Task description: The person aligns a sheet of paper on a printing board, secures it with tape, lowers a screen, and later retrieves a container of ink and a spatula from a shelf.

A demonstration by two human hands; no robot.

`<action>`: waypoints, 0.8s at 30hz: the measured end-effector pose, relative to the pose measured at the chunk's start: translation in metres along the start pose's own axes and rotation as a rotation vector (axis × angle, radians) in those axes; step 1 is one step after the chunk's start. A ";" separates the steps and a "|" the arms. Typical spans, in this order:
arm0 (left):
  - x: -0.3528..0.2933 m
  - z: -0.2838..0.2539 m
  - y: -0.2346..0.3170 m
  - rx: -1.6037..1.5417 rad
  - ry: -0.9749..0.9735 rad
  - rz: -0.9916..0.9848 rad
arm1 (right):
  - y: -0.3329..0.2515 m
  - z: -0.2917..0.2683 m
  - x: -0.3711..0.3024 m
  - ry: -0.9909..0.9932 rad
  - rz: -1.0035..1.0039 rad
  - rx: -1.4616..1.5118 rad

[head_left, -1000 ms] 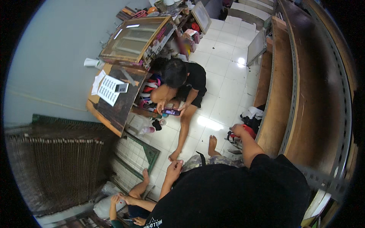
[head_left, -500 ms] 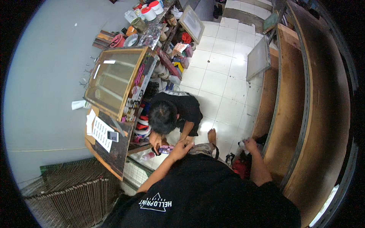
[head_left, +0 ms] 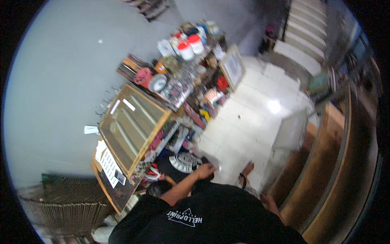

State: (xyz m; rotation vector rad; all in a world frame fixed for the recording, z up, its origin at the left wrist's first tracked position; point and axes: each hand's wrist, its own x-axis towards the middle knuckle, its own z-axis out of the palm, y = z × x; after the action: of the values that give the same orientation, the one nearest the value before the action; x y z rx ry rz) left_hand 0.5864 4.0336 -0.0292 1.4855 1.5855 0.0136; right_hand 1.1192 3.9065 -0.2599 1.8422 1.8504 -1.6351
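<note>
Above the back of a crouching person in a black shirt (head_left: pixel 174 170), my left hand (head_left: pixel 207 171) is held out with its fingers curled together. Motion smears it, and whatever it may hold is too small to make out. My right hand (head_left: pixel 267 201) hangs low beside the wooden shelves (head_left: pixel 313 179), partly hidden by my own black shirt; its fingers do not show. The other person's head (head_left: pixel 158 189) is bent down next to my left forearm, and that person's hands are out of sight.
A wood-framed mesh screen (head_left: pixel 136 126) leans on the workbench at left, by printed sheets (head_left: pixel 109 164). Red-lidded tubs (head_left: pixel 186 51) and a red basket (head_left: pixel 143 77) stand on the cluttered bench beyond. Another framed screen (head_left: pixel 233 67) leans near the tiled floor (head_left: pixel 239 130); stairs (head_left: pixel 302 36) rise behind.
My view has swung and tilted. My left hand has left the phone-like object beside the other person's hands and sits over their back. My right hand, earlier holding something whitish, is now mostly hidden.
</note>
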 end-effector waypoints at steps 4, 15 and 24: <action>0.022 -0.024 -0.029 -0.100 0.092 -0.226 | -0.159 -0.177 0.099 0.013 0.331 -0.064; 0.169 -0.036 -0.063 -0.369 0.321 -0.590 | -0.303 -0.443 0.432 0.508 -0.449 -0.344; 0.293 -0.118 -0.103 -0.438 0.301 -0.654 | -0.516 -0.443 0.527 -0.262 -0.587 -0.768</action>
State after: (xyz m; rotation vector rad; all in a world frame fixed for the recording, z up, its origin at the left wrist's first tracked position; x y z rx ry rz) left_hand 0.4829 4.3026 -0.1953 0.6083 2.0866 0.2040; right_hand 0.8479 4.7095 -0.1108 0.7877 2.5143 -0.9297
